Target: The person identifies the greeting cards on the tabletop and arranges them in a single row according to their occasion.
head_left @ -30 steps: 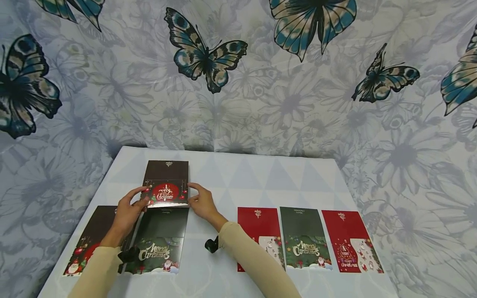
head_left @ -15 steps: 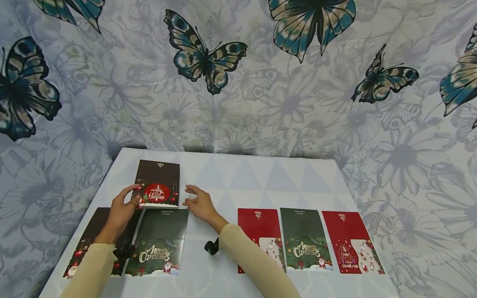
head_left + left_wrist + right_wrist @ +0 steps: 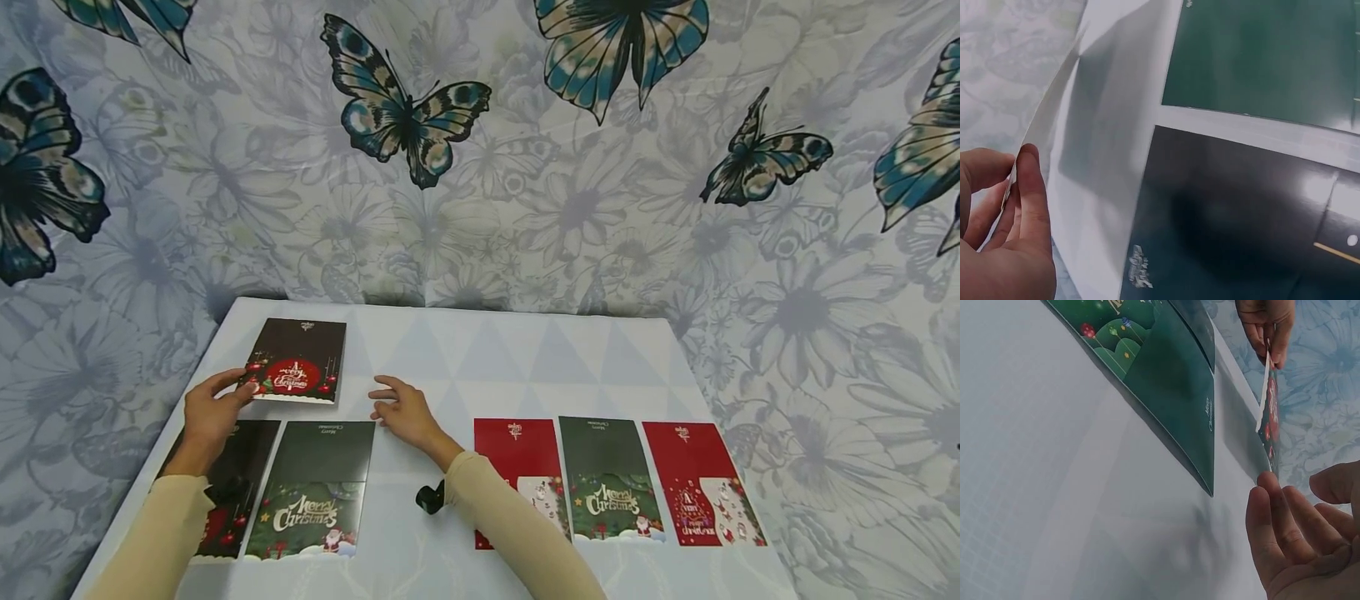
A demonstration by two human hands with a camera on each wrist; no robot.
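Between thumb and fingers, my left hand (image 3: 207, 419) pinches the left edge of a dark brown Christmas card (image 3: 303, 354), raised above the table's far left. The left wrist view shows that card (image 3: 1050, 109) edge-on and slightly bowed, casting a shadow. My right hand (image 3: 407, 417), fingers loosely bent and holding nothing, hovers to the card's right, apart from it. Nearer me lie a second dark card (image 3: 251, 454), partly hidden by the left hand and sleeve, and a green Merry Christmas card (image 3: 315, 492).
On the table (image 3: 420, 533)'s right side lie a red card (image 3: 516, 446) partly behind the right sleeve, a green card (image 3: 611, 479) and another red card (image 3: 701, 483). A butterfly-printed cloth (image 3: 525, 225) hangs behind the table's far edge.
The right hand has let go of the raised dark card and stays near its place. My left hand has carried that card to the left.
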